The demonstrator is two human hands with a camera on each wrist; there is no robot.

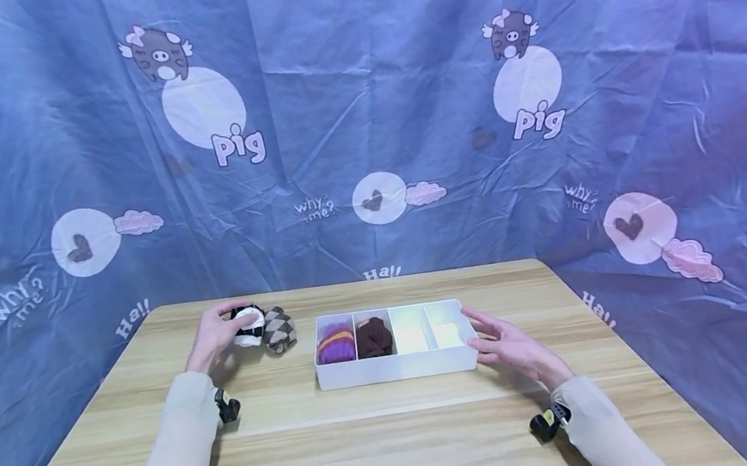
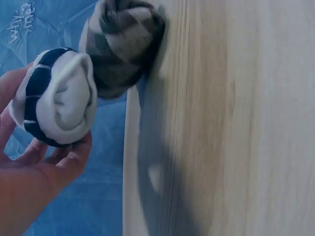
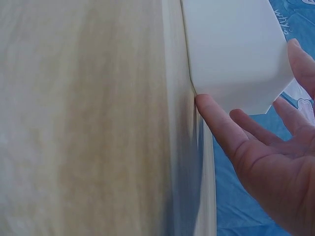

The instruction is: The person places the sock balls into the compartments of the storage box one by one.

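Note:
In the head view my left hand (image 1: 214,336) holds a rolled black-and-white sock (image 1: 249,326) near the table's back left. The left wrist view shows its fingers curled round this sock (image 2: 69,98), white folded cuff outward. Right beside it is a rolled grey-and-brown diamond-pattern sock (image 1: 279,330). A white divided box (image 1: 398,368) stands mid-table. Its first compartment from the left has a purple rolled sock (image 1: 336,344) with a yellow-orange stripe, the second a dark brown one (image 1: 374,337). My right hand (image 1: 514,343) touches the box's right end with fairly straight, spread fingers.
The two right compartments (image 1: 447,333) of the box show bare white floors. A light wooden table (image 1: 346,457) lies under everything. Behind it and at its sides hangs a blue cloth (image 1: 332,136) printed with pigs and words.

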